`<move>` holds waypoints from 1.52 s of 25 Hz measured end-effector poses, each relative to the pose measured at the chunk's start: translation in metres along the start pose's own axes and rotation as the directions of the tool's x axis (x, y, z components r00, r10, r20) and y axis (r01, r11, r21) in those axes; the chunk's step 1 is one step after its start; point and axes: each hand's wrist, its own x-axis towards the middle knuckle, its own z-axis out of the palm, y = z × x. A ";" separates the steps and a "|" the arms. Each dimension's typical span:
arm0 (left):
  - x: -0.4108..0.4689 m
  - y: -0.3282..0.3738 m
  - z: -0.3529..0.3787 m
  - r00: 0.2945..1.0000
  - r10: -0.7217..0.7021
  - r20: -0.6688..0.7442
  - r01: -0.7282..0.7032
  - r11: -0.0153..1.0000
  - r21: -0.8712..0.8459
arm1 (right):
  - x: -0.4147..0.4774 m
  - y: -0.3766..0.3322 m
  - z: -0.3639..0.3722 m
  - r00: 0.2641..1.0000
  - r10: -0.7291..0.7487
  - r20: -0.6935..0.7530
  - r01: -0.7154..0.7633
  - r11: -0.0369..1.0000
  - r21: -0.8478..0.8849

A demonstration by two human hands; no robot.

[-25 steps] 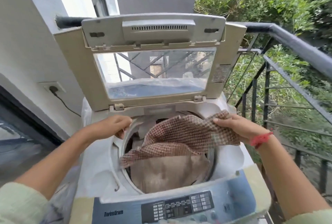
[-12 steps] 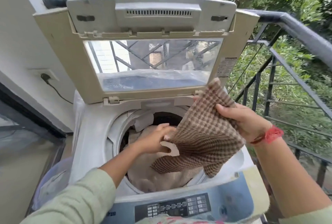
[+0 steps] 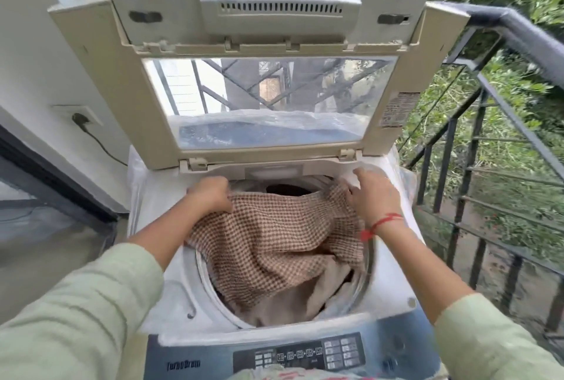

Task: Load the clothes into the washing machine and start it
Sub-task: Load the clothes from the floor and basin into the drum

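A top-loading washing machine (image 3: 171,285) stands before me with its lid (image 3: 262,44) raised upright. A brown-and-white checked cloth (image 3: 274,245) is spread across the drum opening, over a beige garment (image 3: 283,303) lying inside. My left hand (image 3: 212,193) grips the cloth's far left edge at the drum rim. My right hand (image 3: 374,196) holds the cloth's far right edge, fingers partly spread over it. The control panel (image 3: 305,353) runs along the machine's near edge.
A white wall with a plugged-in socket (image 3: 81,117) is on the left. A dark metal balcony railing (image 3: 503,123) runs along the right, with green bushes beyond. Some patterned fabric (image 3: 287,373) shows at the bottom edge.
The cloth was held up bunched at the right; now both hands have spread it flat and lowered it over the drum opening. My left hand moved to the cloth's left edge.
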 end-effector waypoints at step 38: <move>-0.004 0.011 0.088 0.874 0.267 0.407 -0.138 0.938 -0.318 | -0.006 -0.042 0.125 0.578 -0.205 0.790 0.163 0.977 0.134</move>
